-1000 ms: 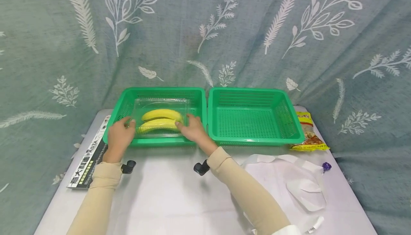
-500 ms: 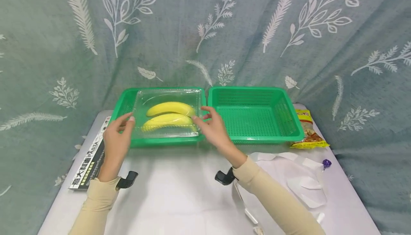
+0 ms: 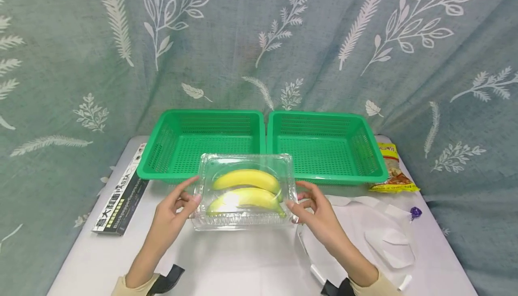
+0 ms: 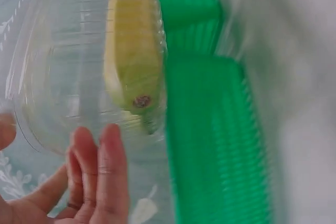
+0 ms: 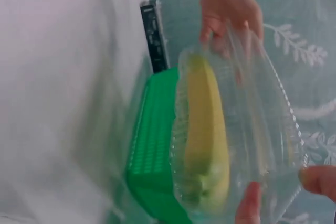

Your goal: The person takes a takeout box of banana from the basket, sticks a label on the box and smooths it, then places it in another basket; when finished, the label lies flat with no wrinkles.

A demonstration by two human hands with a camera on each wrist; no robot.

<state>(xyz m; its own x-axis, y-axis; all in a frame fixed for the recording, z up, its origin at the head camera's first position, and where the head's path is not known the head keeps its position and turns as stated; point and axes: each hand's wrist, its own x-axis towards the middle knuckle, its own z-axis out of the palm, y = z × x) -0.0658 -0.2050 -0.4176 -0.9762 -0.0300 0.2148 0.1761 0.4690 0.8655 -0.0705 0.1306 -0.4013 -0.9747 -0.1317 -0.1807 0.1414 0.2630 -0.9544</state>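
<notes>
A clear plastic clamshell box with two bananas inside is held up between both hands, in front of the green baskets. My left hand grips its left end, thumb on top and fingers along the side. At the opposite end my right hand pinches the box the same way. In the left wrist view the fingers lie against the clear end wall, close to a banana tip. The right wrist view shows the box from its other end, the left hand beyond it.
Two green baskets, the left one and the right one, stand side by side at the back. A pasta box lies at left. At right are a yellow snack bag, a white cloth bag and a purple lollipop.
Both hands have lifted the box of bananas out of the left basket and brought it toward me and to the right. The left basket now shows its bare floor.
</notes>
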